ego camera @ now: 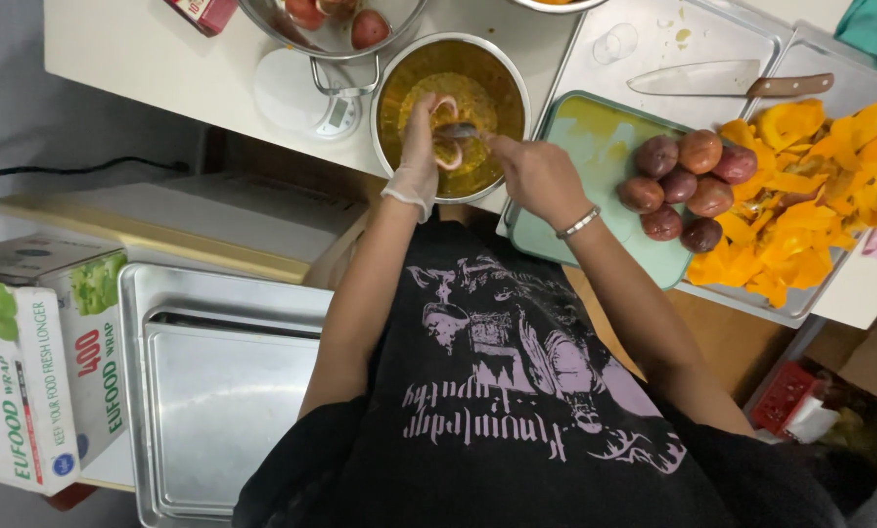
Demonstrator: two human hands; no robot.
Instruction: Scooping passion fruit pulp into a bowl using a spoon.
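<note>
Head view: our gloved left hand (421, 147) pinches 1 halved passion fruit (445, 137) over the steel bowl (399, 73); our right hand (541, 176) grips a spoon (458, 130), its tip inside the fruit, reaching leftward.

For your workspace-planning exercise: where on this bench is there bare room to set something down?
Free: the green cutting board's left part, beside the passion fruits; the steel tray left of the knife. Crowded: the peel-heaped tray and around the pulp bowl.

A pale cream worktop (145, 68) is seen from above, edged by a grey floor (27, 127); a black cable (67, 168) is laid across it.
</note>
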